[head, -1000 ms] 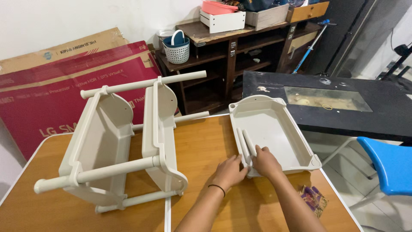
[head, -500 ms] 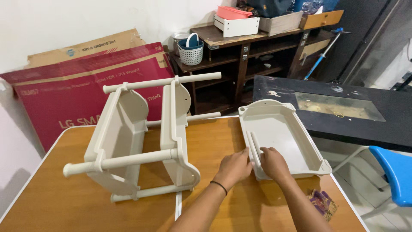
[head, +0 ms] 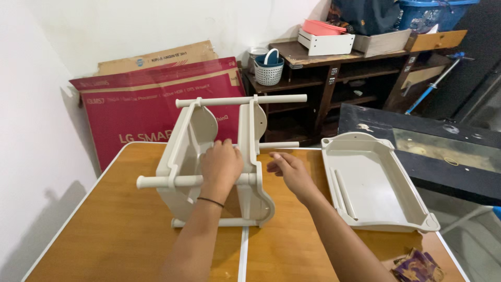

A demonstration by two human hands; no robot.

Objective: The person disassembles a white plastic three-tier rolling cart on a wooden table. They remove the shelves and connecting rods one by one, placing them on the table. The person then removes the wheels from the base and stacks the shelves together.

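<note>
A cream plastic rack [head: 182, 151], made of two trays joined by round poles, lies on its side on the wooden table [head: 109, 240]. My left hand [head: 221, 166] rests on the rack's near side, its fingers curled over the tray edge above the front pole. My right hand [head: 288, 172] hovers just right of the rack with its fingers apart, holding nothing. A loose cream tray [head: 373, 183] lies flat on the table to the right, with a single pole [head: 344, 194] lying inside it.
Red and brown flat cardboard boxes [head: 141, 104] lean on the wall behind the table. A dark wooden shelf [head: 334, 78] holds a basket and bins. A black table [head: 417, 141] stands right. A small wrapper [head: 417, 266] lies at the table's near right corner.
Both hands left the loose tray and moved left to the rack. The pole stayed in the tray. The camera view shifted left.
</note>
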